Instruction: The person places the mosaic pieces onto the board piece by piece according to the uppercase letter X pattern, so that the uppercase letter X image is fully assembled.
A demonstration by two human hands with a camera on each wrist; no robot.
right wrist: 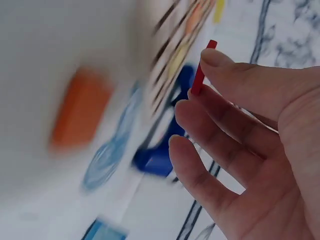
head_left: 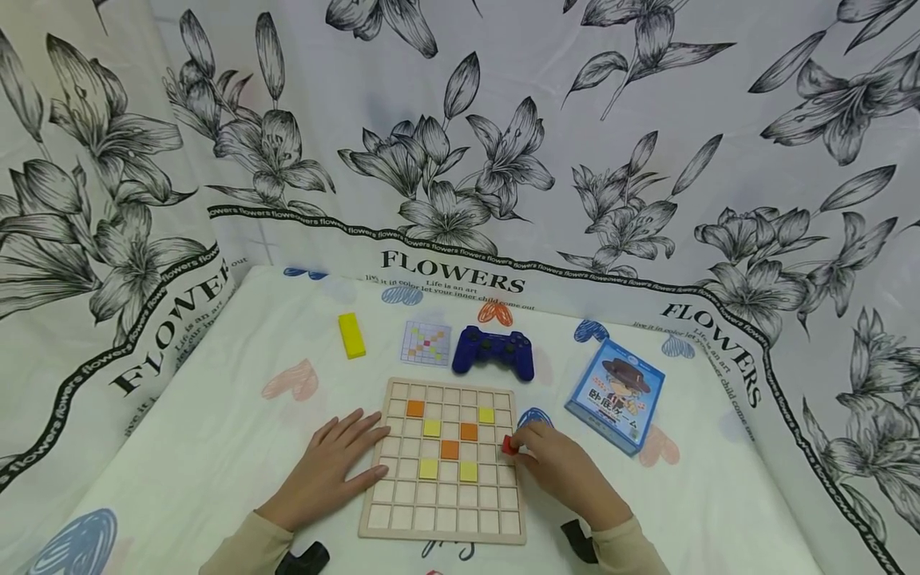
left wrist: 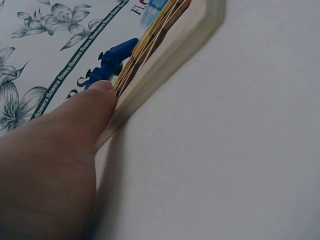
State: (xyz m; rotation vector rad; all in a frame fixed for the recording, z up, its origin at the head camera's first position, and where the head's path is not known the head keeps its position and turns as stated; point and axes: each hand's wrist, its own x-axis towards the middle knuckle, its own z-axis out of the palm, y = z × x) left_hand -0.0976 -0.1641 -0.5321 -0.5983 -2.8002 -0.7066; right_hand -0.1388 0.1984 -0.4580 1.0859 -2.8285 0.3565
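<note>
A wooden grid board [head_left: 402,517] lies on the cloth, with orange tiles [head_left: 449,450] and yellow tiles [head_left: 428,469] in some of its squares. My left hand [head_left: 327,471] touches the board's left edge with fingers spread. In the left wrist view the thumb [left wrist: 102,92] lies against the board's side [left wrist: 165,65]. Between thumb and fingertips, my right hand [head_left: 571,475] pinches a thin red tile [right wrist: 204,70] at the board's right edge. From the head view the tile's outer part is hidden by the fingers.
Behind the board are a yellow block [head_left: 351,335], a small printed grid card [head_left: 426,343] and a dark blue game controller [head_left: 493,353]. A blue box [head_left: 616,395] lies at the right. The right wrist view shows a blurred orange block [right wrist: 82,110]. Flower-printed fabric [head_left: 460,160] hangs behind.
</note>
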